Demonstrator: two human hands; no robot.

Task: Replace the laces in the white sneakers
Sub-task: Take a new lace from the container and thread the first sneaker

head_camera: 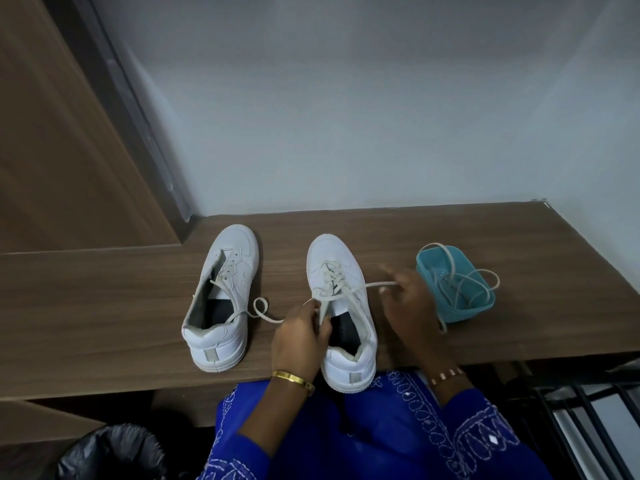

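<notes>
Two white sneakers stand on the wooden desk (104, 306), toes pointing away from me. The left sneaker (221, 299) has most eyelets bare, and a loose off-white lace trails from its collar onto the desk. The right sneaker (343, 313) is laced with an off-white lace (332, 278). My left hand (301, 337) pinches one end of that lace at the shoe's left side. My right hand (408, 306) pinches the other end, pulled out taut to the right.
A small teal plastic tub (453, 289) holding another lace sits right of my right hand, the lace spilling over its rim. A bin with a black liner (110, 452) stands below the desk at left. A black rack (595, 417) is at lower right. Walls close the desk behind.
</notes>
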